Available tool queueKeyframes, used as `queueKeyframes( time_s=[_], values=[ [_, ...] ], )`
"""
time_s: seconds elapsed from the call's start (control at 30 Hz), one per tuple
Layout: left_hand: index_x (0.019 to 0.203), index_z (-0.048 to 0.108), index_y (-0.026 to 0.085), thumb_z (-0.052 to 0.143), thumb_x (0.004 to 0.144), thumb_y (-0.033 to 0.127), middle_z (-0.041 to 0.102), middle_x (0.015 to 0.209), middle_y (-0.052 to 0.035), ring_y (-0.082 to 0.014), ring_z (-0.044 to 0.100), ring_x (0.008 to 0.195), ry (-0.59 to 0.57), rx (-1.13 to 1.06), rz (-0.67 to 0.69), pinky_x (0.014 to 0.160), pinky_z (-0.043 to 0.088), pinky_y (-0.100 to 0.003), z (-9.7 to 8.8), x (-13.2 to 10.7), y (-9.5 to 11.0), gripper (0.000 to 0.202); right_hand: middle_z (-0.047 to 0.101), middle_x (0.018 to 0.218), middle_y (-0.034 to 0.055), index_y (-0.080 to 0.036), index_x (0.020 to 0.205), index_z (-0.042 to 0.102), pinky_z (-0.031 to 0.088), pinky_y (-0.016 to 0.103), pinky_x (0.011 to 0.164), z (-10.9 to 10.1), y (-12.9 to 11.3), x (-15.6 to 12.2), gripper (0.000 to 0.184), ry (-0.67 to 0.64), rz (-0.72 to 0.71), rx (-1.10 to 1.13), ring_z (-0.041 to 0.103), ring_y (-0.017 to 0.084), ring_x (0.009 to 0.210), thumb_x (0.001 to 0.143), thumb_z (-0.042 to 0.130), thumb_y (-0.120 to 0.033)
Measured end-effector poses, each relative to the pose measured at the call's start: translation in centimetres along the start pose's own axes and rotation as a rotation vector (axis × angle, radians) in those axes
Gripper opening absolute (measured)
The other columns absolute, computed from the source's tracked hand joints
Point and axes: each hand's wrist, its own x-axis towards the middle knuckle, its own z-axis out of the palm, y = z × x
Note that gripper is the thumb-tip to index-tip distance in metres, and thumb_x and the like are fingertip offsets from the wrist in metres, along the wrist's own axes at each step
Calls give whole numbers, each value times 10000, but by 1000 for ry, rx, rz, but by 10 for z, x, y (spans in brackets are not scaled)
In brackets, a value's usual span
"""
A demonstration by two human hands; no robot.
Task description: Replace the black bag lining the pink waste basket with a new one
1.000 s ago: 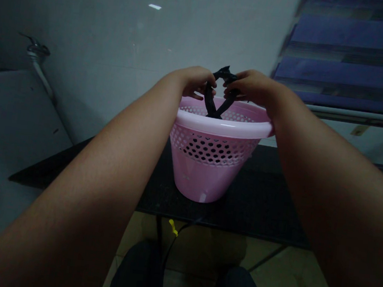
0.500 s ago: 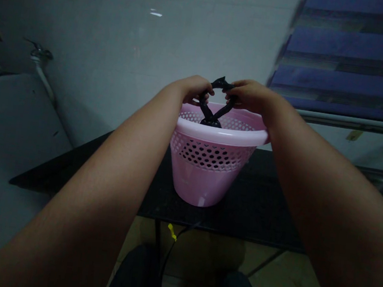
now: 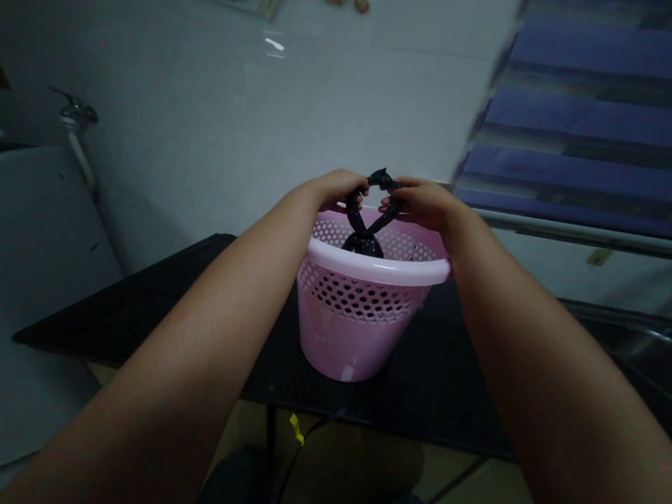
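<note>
A pink plastic basket (image 3: 351,335) with a perforated upper wall stands upright on a black countertop (image 3: 455,379). Inside it is a black plastic bag (image 3: 363,244), whose twisted ends rise above the rim and meet in a loop. My left hand (image 3: 343,190) is closed around the left side of that loop. On the opposite side, my right hand (image 3: 420,201) pinches the other twisted end near the top. Most of the bag is hidden behind the basket wall.
A tiled wall stands behind the counter, with a faucet (image 3: 79,109) at the left. Purple striped blinds (image 3: 599,120) hang at the upper right. A sink (image 3: 646,348) sits at the right. Under the counter edge hangs a cord with a yellow tag (image 3: 296,429).
The view has tilted upward, so the basket and hands appear lower and more wall decoration shows. Both hands stay on the bag's twisted ends, and the loop looks slightly smaller.
</note>
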Motion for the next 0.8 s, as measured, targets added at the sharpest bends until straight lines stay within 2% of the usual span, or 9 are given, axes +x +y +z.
queueKeyframes(
  time_s=[0.13, 0.27, 0.43, 0.6, 0.8],
  values=[
    [574, 488, 180, 470, 760, 109, 438, 544, 6, -141, 464, 585, -29, -42, 10, 807, 459, -343, -1, -2, 2, 201, 517, 597, 4, -148, 919, 604, 366, 183, 510, 0, -3, -5, 186, -11, 5, 8, 480, 65, 521, 851, 471, -36],
    [609, 524, 173, 448, 762, 98, 487, 558, -1, -138, 486, 581, -57, -105, 4, 811, 471, -334, -2, -5, 4, 187, 446, 541, -20, -137, 916, 610, 278, 174, 455, -2, -2, -4, 168, -38, -1, 1, 401, 45, 462, 850, 487, -42],
    [631, 567, 156, 462, 733, 83, 535, 573, -15, -143, 520, 599, -110, -109, -11, 824, 470, -335, -3, -4, 4, 163, 465, 551, -26, -123, 937, 603, 290, 181, 460, -6, 0, 0, 171, -86, -5, 17, 408, 43, 450, 861, 475, -39],
    [645, 581, 155, 486, 717, 50, 549, 588, -18, -138, 514, 592, -98, -81, -25, 781, 472, -324, -3, -3, 4, 158, 526, 593, -8, -114, 890, 575, 380, 212, 519, -5, -4, -4, 162, -105, 8, 87, 483, 66, 492, 839, 466, -5],
    [571, 518, 179, 479, 751, 57, 439, 506, 15, -119, 415, 508, -49, -41, -33, 701, 462, -311, -4, -6, 9, 221, 439, 521, -27, -121, 848, 620, 255, 212, 446, -10, -3, -3, 109, -73, -24, -46, 357, 50, 435, 830, 533, -58]
  ],
)
